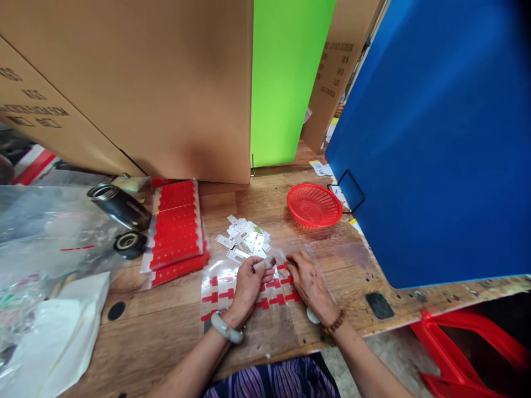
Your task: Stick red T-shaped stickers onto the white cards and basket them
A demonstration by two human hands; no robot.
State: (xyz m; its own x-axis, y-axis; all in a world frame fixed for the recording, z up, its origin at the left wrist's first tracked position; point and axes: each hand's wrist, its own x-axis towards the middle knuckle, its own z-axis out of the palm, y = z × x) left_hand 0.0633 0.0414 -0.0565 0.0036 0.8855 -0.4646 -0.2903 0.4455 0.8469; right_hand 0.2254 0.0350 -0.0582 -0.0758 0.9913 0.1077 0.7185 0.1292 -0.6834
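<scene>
Patterned dark cloth (274,381) fills the bottom edge nearest my camera, with 2 bare forearms reaching up past it. I take my clock from the middle of the clear sheet (265,326), which lies on the wooden table (145,342) just beyond the cloth and carries rows of red T-shaped tabs (277,300).

At 12 o'clock, over the sheet's upper part, I see the left hand (249,287) with thumb and fingers closed on a small pale strip (264,264), darker at its right end. A pale bangle (226,328) circles that wrist. At 2 o'clock the right hand (309,279) bends its fingers down over the sheet's right side, beside the uppermost red tabs; I cannot tell whether they pinch anything. A brown beaded bracelet (335,323) sits on this wrist.

Just past the left hand, also at 12, lies a loose heap of flat metal pieces (249,237). I find a red basket (314,205) farther off at 1 o'clock and a blue panel (435,143) at 2. At 10 are bagged red sheets (176,221), with a dark tumbler (124,207) tilted in my view beyond them. A red stool (452,354) stands at 3, past the table edge.
</scene>
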